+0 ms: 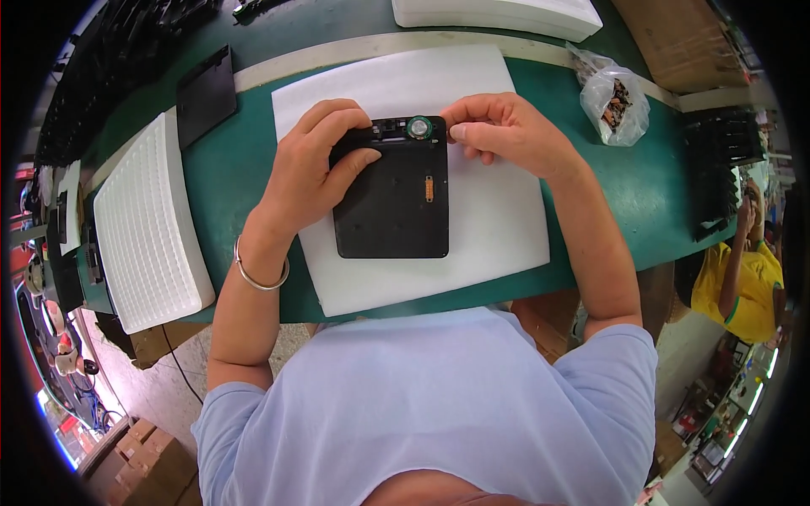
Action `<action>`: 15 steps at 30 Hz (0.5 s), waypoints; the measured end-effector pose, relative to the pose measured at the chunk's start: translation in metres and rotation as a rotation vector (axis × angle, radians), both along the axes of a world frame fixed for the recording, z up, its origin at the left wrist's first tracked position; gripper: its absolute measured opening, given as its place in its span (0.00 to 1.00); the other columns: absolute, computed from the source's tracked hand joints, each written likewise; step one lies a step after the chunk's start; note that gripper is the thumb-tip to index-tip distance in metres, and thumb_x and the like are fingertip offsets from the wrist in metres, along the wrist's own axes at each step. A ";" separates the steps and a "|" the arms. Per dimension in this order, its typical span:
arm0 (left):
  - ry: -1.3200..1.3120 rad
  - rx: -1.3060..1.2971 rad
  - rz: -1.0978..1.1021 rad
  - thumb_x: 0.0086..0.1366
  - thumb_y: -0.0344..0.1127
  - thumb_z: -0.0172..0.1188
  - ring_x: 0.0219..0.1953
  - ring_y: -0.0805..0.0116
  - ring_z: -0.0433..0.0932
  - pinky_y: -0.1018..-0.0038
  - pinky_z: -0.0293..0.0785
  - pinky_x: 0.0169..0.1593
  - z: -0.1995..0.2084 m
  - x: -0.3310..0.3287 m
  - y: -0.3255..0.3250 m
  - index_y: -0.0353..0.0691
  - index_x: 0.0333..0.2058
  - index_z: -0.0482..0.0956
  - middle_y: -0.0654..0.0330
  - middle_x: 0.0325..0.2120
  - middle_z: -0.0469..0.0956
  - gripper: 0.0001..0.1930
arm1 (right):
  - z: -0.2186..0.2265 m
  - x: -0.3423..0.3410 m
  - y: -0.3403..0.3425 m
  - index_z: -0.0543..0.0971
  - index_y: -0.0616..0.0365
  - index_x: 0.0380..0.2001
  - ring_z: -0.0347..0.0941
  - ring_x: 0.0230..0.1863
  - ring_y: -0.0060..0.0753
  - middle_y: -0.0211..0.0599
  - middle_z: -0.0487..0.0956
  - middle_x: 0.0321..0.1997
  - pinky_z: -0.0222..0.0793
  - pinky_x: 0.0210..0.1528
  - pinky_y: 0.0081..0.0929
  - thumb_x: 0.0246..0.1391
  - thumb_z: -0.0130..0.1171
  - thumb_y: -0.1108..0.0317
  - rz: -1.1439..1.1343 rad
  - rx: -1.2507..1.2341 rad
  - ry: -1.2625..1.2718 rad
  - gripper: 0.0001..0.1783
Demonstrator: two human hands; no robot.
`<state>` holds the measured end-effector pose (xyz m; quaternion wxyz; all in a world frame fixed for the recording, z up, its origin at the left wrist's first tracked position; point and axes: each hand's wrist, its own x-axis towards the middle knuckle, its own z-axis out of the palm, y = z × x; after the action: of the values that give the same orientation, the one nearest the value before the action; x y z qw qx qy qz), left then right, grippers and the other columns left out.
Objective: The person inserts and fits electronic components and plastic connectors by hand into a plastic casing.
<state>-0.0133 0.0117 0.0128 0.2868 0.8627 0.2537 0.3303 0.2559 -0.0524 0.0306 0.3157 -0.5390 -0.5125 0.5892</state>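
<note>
A flat black plastic housing (pixel 392 211) lies on a white foam sheet (pixel 489 219). Near its top right corner sits a round silver part with a green ring (pixel 418 127), and a small orange strip (pixel 429 189) shows on its face. My left hand (pixel 321 160) grips the housing's upper left corner, thumb on the face and fingers over the far edge. At the upper right corner is my right hand (pixel 498 131), its thumb and forefinger pinched beside the round part. Whatever may be between those fingertips is too small to make out.
A clear plastic bag of small brownish parts (pixel 616 105) lies at the right. On the left are a white ribbed foam tray (pixel 152 223) and a black panel (pixel 207 97). A white foam block (pixel 498 13) lies at the back. A person in yellow (pixel 738 287) is at far right.
</note>
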 end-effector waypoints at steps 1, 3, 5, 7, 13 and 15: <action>-0.001 0.009 0.004 0.56 0.26 0.69 0.39 0.56 0.79 0.69 0.78 0.43 -0.001 0.000 0.000 0.35 0.40 0.77 0.55 0.42 0.78 0.14 | 0.001 -0.002 0.000 0.83 0.57 0.45 0.72 0.30 0.11 0.23 0.82 0.34 0.67 0.31 0.12 0.60 0.59 0.64 -0.012 -0.008 -0.013 0.14; -0.002 0.013 0.015 0.56 0.26 0.69 0.39 0.55 0.79 0.69 0.78 0.43 -0.003 -0.001 0.000 0.35 0.41 0.77 0.55 0.42 0.78 0.14 | 0.004 -0.009 -0.001 0.84 0.57 0.43 0.71 0.29 0.11 0.22 0.81 0.32 0.66 0.29 0.12 0.60 0.60 0.61 -0.044 -0.023 -0.072 0.13; 0.029 0.025 0.008 0.56 0.24 0.69 0.40 0.59 0.79 0.72 0.77 0.44 -0.004 -0.001 0.000 0.35 0.43 0.78 0.54 0.44 0.78 0.16 | 0.006 -0.016 0.002 0.84 0.56 0.40 0.71 0.28 0.10 0.20 0.80 0.31 0.66 0.28 0.12 0.59 0.62 0.59 -0.076 -0.038 -0.132 0.13; 0.032 0.015 0.027 0.56 0.25 0.69 0.42 0.56 0.78 0.69 0.77 0.45 -0.004 0.000 -0.002 0.35 0.42 0.78 0.55 0.43 0.78 0.15 | 0.007 -0.021 0.004 0.85 0.56 0.35 0.70 0.24 0.10 0.20 0.79 0.28 0.63 0.24 0.12 0.58 0.64 0.54 -0.146 -0.070 -0.235 0.15; 0.040 0.004 0.040 0.56 0.27 0.70 0.45 0.53 0.77 0.65 0.77 0.46 -0.009 0.003 0.003 0.36 0.41 0.77 0.55 0.42 0.78 0.15 | 0.010 -0.023 0.015 0.83 0.56 0.31 0.69 0.20 0.09 0.21 0.77 0.24 0.60 0.20 0.11 0.58 0.64 0.51 -0.187 -0.123 -0.312 0.17; 0.039 -0.003 0.047 0.56 0.27 0.70 0.45 0.53 0.77 0.65 0.77 0.46 -0.010 0.003 0.004 0.36 0.41 0.77 0.55 0.42 0.78 0.15 | 0.011 -0.025 0.017 0.83 0.56 0.31 0.69 0.20 0.09 0.22 0.78 0.24 0.61 0.19 0.12 0.58 0.64 0.51 -0.188 -0.126 -0.321 0.18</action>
<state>-0.0107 0.0158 0.0032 0.2753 0.8623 0.2801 0.3198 0.2312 -0.0358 0.0411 0.2490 -0.6903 -0.4657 0.4945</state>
